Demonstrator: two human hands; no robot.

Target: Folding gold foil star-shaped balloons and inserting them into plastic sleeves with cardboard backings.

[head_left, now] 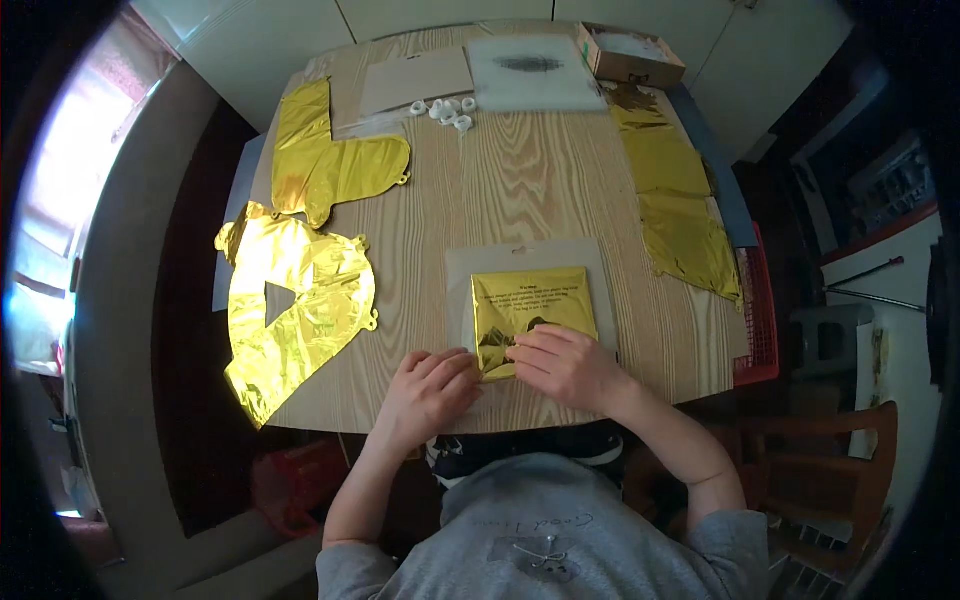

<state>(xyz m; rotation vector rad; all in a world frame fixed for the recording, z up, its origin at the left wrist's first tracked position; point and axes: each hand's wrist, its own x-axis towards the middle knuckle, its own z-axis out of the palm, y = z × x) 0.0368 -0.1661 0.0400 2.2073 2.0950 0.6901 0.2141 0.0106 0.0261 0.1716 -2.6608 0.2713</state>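
Observation:
A flat plastic packet (532,283) with a folded gold foil balloon showing in it lies near the table's front edge. It has a pale margin, a hang hole at the top and dark print on the gold part. My left hand (428,393) is closed at the packet's lower left edge, fingers curled, thumb hidden. Across the lower part of the gold face rests my right hand (568,368), its fingers stretched out side by side and pointing left. Dark reflections show on the foil beside those fingertips.
Flat gold foil balloons lie at the left, an L-shaped one (335,160) behind an angular one (300,300). More gold foil (675,190) runs along the right edge. At the back are white rolls (447,112), a white sheet (535,85) and a cardboard box (640,68). A red basket (760,320) stands right.

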